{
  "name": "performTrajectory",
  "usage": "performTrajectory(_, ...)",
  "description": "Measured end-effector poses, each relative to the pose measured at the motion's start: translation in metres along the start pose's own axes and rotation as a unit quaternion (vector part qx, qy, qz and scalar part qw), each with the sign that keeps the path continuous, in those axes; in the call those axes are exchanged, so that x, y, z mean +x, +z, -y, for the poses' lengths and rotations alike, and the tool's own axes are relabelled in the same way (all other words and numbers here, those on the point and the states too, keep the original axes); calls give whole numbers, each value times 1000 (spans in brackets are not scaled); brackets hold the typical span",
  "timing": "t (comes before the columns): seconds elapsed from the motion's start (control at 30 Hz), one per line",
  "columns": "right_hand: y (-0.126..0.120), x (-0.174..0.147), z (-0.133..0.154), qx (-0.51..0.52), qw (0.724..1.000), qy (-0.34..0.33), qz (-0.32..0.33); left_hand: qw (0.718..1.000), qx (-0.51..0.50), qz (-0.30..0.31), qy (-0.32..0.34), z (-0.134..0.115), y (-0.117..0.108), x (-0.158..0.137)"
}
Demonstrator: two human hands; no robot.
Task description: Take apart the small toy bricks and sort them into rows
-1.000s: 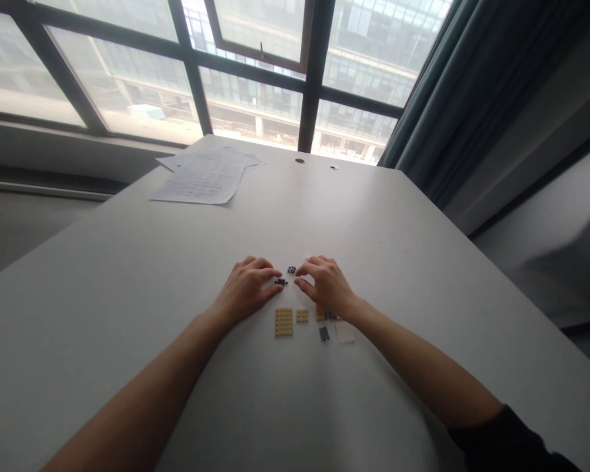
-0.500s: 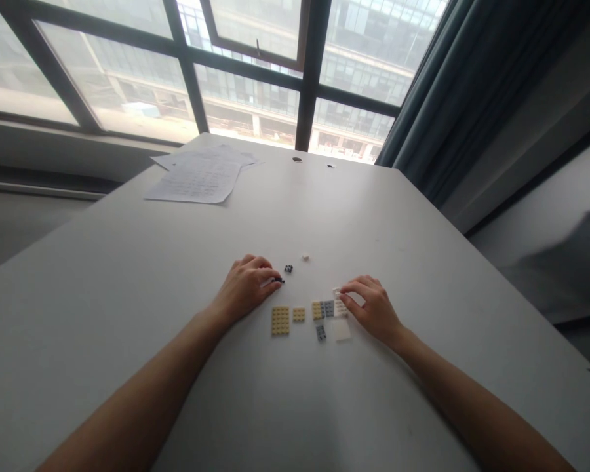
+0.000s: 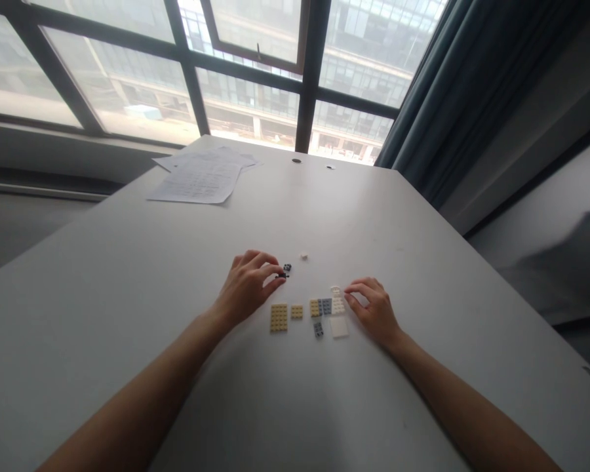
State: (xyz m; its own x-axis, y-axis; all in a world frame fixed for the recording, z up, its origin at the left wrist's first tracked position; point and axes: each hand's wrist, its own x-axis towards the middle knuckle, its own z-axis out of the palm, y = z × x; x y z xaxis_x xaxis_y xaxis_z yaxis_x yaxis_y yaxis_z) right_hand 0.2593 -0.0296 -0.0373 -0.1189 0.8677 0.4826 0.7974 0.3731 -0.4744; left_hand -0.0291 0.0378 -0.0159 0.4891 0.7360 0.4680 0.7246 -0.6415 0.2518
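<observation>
Black piece (image 3: 282,276) pinched, mid-scene
I see the left hand (image 3: 248,286) gripping it beside 1 dark studded piece (image 3: 288,267); the right hand (image 3: 373,309), fingers parted, is just right of a white studded plate (image 3: 338,306).

Bright window (image 3: 248,98), hazy glare, soft shadows

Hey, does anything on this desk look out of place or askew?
Only mildly: the printed papers at the far left of the desk overlap at uneven angles, and the gray studded piece left of the white tile sits slightly tilted. Nothing looks spilled or damaged.
</observation>
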Motion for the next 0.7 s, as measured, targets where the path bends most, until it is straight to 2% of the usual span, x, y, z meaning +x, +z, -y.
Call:
performTrajectory(0.2,1,-1,0,2,1000,4,-3,996,-2,7,89,-53,-13,-23)
performTrajectory(0.37,1,-1,0,-4,1000,7,-5,992,-27,50,116,-90,-6,-50)
performTrajectory(0.7,-1,-1,6,-2,1000,4,-16,992,-54,104,46,-107,15,-58)
